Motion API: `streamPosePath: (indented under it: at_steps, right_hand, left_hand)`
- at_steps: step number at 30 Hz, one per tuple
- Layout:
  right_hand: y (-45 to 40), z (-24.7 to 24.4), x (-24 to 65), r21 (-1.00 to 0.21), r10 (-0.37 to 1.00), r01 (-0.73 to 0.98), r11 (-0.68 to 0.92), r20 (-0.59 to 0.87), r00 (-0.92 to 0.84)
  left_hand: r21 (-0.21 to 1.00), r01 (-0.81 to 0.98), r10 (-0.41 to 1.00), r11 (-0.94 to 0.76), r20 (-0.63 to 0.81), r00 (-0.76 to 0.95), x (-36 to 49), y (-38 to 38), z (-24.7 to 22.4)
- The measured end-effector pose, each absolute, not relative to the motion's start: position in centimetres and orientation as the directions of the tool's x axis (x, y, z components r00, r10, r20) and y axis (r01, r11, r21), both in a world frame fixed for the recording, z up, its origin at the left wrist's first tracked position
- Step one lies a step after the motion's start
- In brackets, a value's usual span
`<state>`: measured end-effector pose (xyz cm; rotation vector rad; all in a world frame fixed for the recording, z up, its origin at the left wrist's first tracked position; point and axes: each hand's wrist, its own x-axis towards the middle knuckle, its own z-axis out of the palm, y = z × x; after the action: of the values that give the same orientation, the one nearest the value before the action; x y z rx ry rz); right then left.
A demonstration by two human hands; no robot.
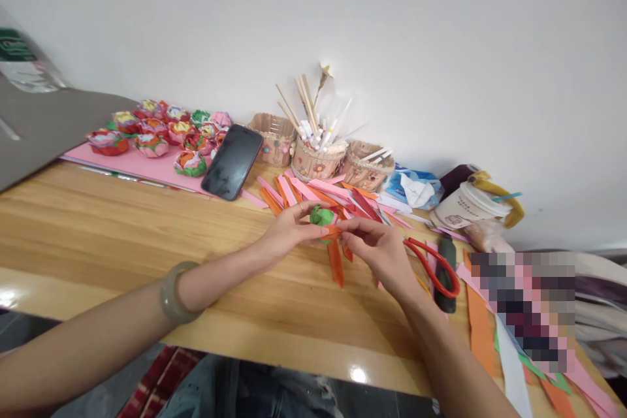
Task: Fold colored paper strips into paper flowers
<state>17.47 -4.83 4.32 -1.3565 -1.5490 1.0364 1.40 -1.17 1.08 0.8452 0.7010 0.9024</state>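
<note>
You can read no word or number with certainty here. On the bottle (34, 78) at your far left, the green label (16, 46) bears pale, script-like lettering, too blurred for you to make out. On the white cup (467, 208) at your right, you can see small dark print below the lid and, lower down, a brownish, roughly square emblem (453, 221); both are too small to read. Near that cup, the blue-and-white packet (414, 188) shows faint pale marks on its blue film, which you cannot make out either.
</note>
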Motion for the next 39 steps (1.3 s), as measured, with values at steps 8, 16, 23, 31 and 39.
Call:
streamPosePath:
  at_steps: [8, 16, 23, 31, 39]
  right_hand:
    - [-4.7, 3.6, 17.5, -0.903, 0.992, 0.411, 0.124, 0.103, -0.073]
    - [-4.3, 3.6, 17.8, -0.959, 0.999, 0.283, 0.018, 0.008, -0.037]
    - [-3.6, 3.1, 18.3, -0.981, 0.976, 0.005, -0.193, -0.192, -0.104]
    - [-3.7, 3.1, 18.4, -0.985, 0.983, 0.061, -0.159, -0.164, -0.085]
    - [-3.8, 3.1, 19.3, -0.976, 0.971, 0.181, -0.121, -0.154, -0.18]
  left_hand:
    - [0.885, -0.34, 0.897, 0.319, -0.166, 0.409, 1.5, -0.9, 0.8]
    - [0.922, -0.318, 0.945, 0.219, -0.12, 0.303, 1.5, -1.0, 1.1]
    - [0.91, -0.341, 0.929, 0.236, -0.109, 0.353, 1.5, -1.0, 0.9]
    - [0.903, -0.348, 0.908, 0.252, -0.097, 0.407, 1.5, -0.9, 0.6]
    - [0.889, -0.351, 0.904, 0.295, -0.14, 0.404, 1.4, -1.1, 0.9]
